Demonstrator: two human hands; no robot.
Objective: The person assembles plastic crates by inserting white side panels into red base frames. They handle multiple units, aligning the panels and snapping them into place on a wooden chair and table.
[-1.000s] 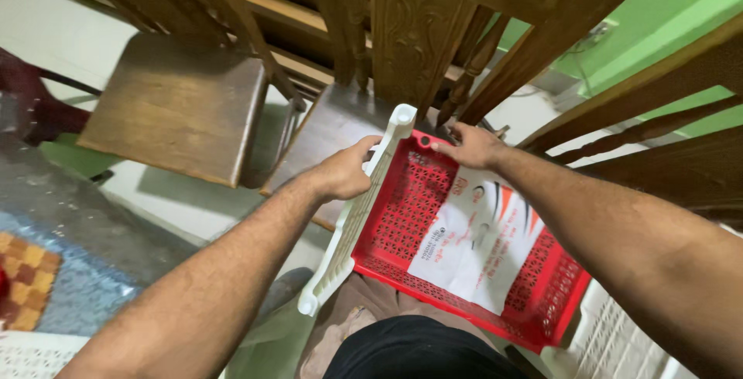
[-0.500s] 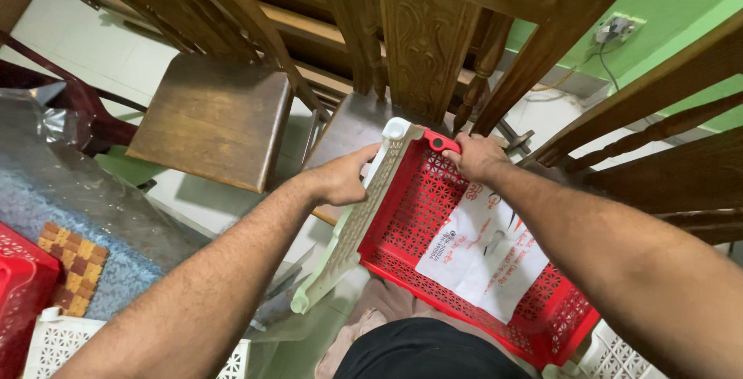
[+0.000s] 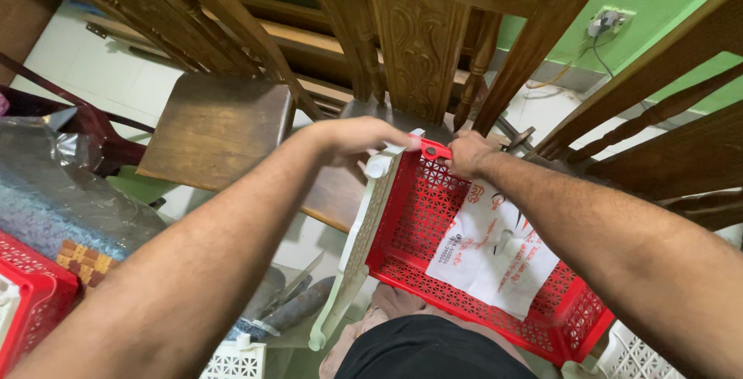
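A red perforated plastic tray (image 3: 433, 232) lies tilted across the person's lap, its far corner raised toward the wooden chairs. A white printed sheet (image 3: 495, 255) sits inside on its mesh floor. Along the tray's left edge stands a white lattice side panel (image 3: 364, 240), running from the top corner down toward the knee.

The left hand (image 3: 360, 135) is curled over the top end of the white panel, fingers bent and closed on the panel where it meets the tray's corner. The right hand (image 3: 468, 153) is closed in a loose fist on the red rim just beside that corner; the two hands are nearly touching.

Just beyond the hands rise the carved backs and legs of dark wooden chairs (image 3: 422, 46), crowding the tray's far edge. A flat wooden chair seat (image 3: 213, 127) lies to the left, with pale tiled floor (image 3: 93, 77) beyond it. Lower left, another red tray (image 3: 31, 290) and a white lattice piece (image 3: 232, 360) sit near the left arm. A green wall (image 3: 681, 15) stands to the upper right.
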